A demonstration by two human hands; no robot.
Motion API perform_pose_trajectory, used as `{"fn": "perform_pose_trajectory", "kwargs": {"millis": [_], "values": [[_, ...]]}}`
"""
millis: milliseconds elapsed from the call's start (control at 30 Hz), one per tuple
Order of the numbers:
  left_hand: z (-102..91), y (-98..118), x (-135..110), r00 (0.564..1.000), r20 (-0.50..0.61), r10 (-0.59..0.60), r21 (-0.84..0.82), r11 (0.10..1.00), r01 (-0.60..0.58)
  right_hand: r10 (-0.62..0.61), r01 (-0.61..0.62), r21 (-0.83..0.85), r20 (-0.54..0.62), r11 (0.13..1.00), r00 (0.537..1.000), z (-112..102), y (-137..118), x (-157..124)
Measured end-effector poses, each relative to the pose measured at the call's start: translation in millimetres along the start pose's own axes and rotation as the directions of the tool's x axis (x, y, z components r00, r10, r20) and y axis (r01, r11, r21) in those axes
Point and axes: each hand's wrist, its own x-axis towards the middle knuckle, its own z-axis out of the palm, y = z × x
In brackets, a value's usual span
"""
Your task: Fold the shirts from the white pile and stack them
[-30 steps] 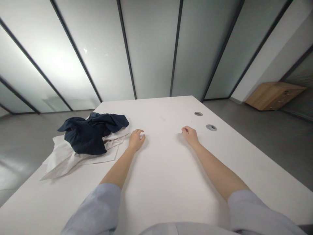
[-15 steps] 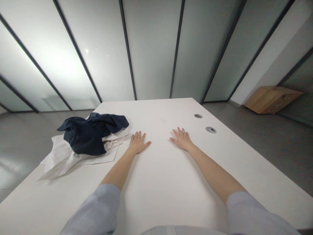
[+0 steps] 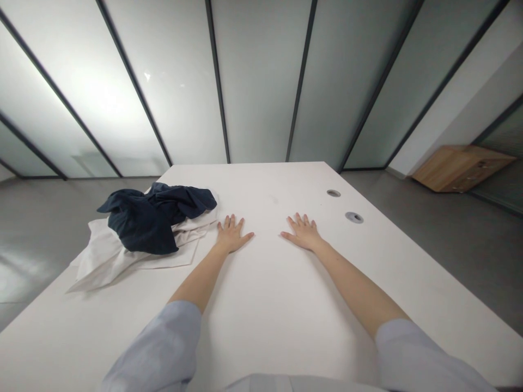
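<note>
My left hand (image 3: 232, 235) lies flat on the white table (image 3: 261, 305), fingers spread, holding nothing. Just left of it sits a crumpled dark navy garment (image 3: 149, 218) on top of a rumpled white cloth (image 3: 118, 261). The hand is nearest the white cloth's edge and does not appear to touch it. My right hand (image 3: 303, 233) rests flat and spread on the bare tabletop, touching nothing else. Light blue sleeves cover both forearms near the elbows.
Two round grommet holes (image 3: 353, 218) are set in the table's right side. Frosted glass panels with dark frames stand beyond the far edge. Grey floor lies on both sides of the table, and a low wooden cabinet (image 3: 461, 169) stands at the right.
Both hands have gone from curled fingers to flat, spread palms on the table. The view has shifted slightly; the cloths have not visibly moved.
</note>
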Motion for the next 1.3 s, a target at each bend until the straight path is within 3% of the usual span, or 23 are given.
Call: {"fn": "perform_pose_trajectory", "kwargs": {"millis": [333,633,1300], "values": [[-4.3,1.6,0.0,0.999,0.036,0.003,0.021,1.000,-0.004,0.003,-0.003,0.005,-0.013,1.000,1.000,-2.1,-1.5,-1.2],[-5.0,1.4,-0.2,0.999,0.052,-0.001,0.095,0.995,-0.004,0.019,-0.013,-0.094,0.063,0.995,0.998,-7.6,-3.1,-1.3],[-7.9,3.3,-2.1,0.999,0.049,-0.003,0.100,0.995,-0.002,0.019,-0.014,-0.099,0.055,0.995,0.998,-9.4,-4.1,-2.5]]}}
